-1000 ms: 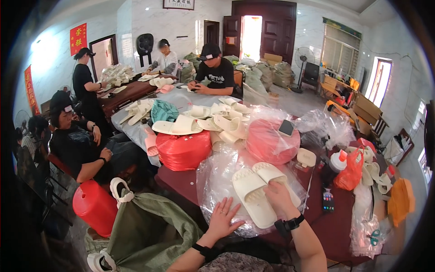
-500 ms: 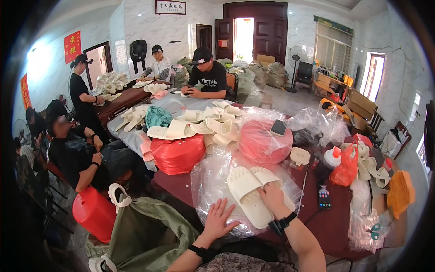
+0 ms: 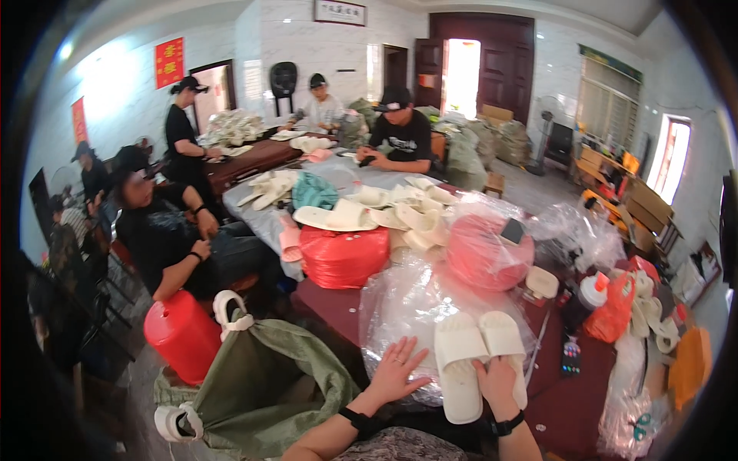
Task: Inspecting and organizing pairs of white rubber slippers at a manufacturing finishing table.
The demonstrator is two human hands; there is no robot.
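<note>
A pair of cream-white slippers lies side by side before me, toes away, on a clear plastic bag spread over the dark red table. My right hand grips the right slipper, its fingers at the opening under the broad strap and its thumb toward the left slipper. Part of that slipper's footbed is hidden by the hand. Just left of the pair, my left hand rests palm down on the plastic with its fingers spread, holding nothing.
Two red bundles, one bare and one under clear plastic, stand beyond, with a heap of slippers behind. A green sack gapes at left beside a red stool. A phone and a bottle lie right. Co-workers sit around.
The view has swung left, so the scene sits farther right. The slippers have turned from slanting to nearly straight ahead, the right hand staying on them. The left hand remains spread on the plastic.
</note>
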